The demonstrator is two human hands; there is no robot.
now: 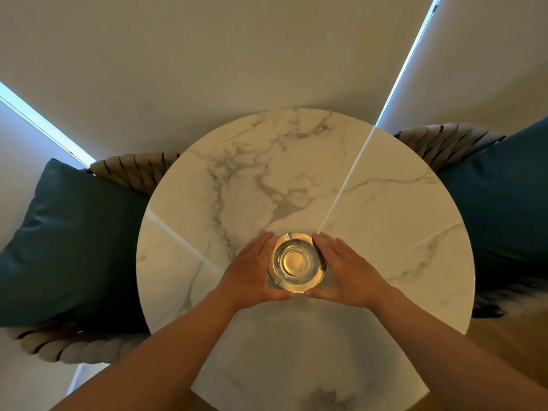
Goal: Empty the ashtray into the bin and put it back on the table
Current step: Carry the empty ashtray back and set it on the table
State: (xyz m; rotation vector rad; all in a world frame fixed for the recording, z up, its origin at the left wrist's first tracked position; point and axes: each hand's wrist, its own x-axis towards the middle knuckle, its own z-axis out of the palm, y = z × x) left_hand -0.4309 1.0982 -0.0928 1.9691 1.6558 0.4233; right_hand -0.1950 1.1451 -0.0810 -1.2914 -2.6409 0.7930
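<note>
The left hand (252, 271) and right hand (347, 268) are cupped flat against opposite sides of the glass ashtray (296, 261), set on the marble worktop (385, 221); being probably heavy, slippery and breakable, it is best gripped by its thick rim

A round clear glass ashtray (297, 261) sat on a round white marble-patterned table (385, 232), cupped between the left hand (255, 272) and right hand (347, 271) (thumbs nearly meeting at its near rim), flanked by two dark teal cushions (74, 241).
</note>
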